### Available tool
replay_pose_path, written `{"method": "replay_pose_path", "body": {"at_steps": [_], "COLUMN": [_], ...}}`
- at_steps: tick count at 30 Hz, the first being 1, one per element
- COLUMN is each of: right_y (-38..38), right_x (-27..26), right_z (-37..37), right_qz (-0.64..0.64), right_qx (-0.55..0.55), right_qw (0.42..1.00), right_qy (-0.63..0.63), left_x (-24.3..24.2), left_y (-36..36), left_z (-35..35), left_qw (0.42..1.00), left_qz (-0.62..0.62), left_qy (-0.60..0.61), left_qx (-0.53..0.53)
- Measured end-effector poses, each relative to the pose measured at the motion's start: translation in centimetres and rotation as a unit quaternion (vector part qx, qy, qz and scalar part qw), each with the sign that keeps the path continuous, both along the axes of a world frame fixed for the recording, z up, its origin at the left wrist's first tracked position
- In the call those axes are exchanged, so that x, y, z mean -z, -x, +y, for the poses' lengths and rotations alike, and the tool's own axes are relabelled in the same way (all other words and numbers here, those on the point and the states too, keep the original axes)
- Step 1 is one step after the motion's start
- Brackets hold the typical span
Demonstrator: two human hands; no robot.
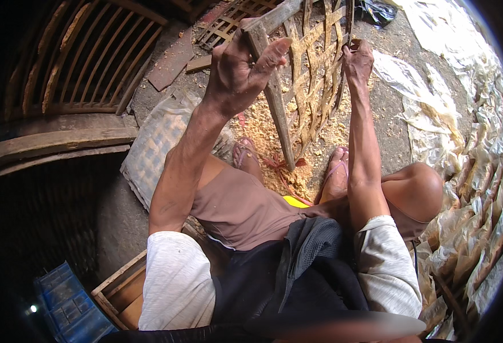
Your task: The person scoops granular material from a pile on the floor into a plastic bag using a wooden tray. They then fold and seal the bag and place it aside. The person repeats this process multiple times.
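Note:
A wooden-framed panel of woven bamboo lattice [309, 43] stands tilted between my hands, with one lower corner down among yellowish crumbs [260, 109]. My left hand [236, 75] is wrapped around its near wooden bar [280, 107], close to the upper corner, with the thumb lying across the wood. At the panel's right side, my right hand [358, 60] pinches the thin dark edge with bent fingers. Part of that edge is hidden behind the fingers. Both forearms reach forward over my knees, and my sandalled feet [247, 154] flank the crumbs.
Stacked, plastic-wrapped pieces [470, 214] line the right side, with loose clear plastic sheeting [431, 111] beside them. A plastic-covered woven panel [161, 137] lies left of my leg. Slatted wooden racks [93, 55], a blue plastic crate [71, 304] and a wooden box [123, 291] are farther left.

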State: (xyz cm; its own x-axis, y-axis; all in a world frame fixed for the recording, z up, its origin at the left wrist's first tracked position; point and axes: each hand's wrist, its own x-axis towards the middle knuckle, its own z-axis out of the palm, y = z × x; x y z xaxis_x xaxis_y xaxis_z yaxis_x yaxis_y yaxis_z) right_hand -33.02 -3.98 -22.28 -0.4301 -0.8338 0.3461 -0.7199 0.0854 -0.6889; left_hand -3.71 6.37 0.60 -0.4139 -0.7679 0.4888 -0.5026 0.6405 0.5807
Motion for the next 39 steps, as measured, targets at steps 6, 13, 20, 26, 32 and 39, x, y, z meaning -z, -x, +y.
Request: {"method": "replay_pose_path", "body": {"at_steps": [6,13,20,26,32,39], "right_y": [-0.8,-1.8,1.0,-1.4,1.7,1.9], "right_x": [2.0,1.1,4.2,-2.9,-4.1,-4.3], "right_z": [0.5,1.4,0.5,1.0,0.1,0.5], "right_qz": [-0.201,-0.164,-0.385,-0.249,-0.15,-0.116], "right_qx": [-0.028,-0.026,-0.089,-0.009,0.007,0.016], "right_qw": [0.972,0.984,0.907,0.956,0.965,0.963], "right_qy": [0.122,0.071,0.144,0.155,0.213,0.243], "left_x": [-0.3,-0.1,-0.3,-0.5,-0.5,-0.3], "left_y": [-0.3,-0.6,0.3,-0.4,1.0,1.2], "left_z": [-0.1,-0.3,-0.4,0.0,1.0,1.6], "left_qw": [0.999,0.999,0.999,1.0,0.999,0.998], "left_qz": [0.004,0.011,0.03,0.009,0.017,0.016], "left_qy": [-0.033,-0.029,-0.031,-0.028,0.011,0.015], "left_qx": [-0.026,-0.027,-0.006,-0.009,0.044,0.059]}}
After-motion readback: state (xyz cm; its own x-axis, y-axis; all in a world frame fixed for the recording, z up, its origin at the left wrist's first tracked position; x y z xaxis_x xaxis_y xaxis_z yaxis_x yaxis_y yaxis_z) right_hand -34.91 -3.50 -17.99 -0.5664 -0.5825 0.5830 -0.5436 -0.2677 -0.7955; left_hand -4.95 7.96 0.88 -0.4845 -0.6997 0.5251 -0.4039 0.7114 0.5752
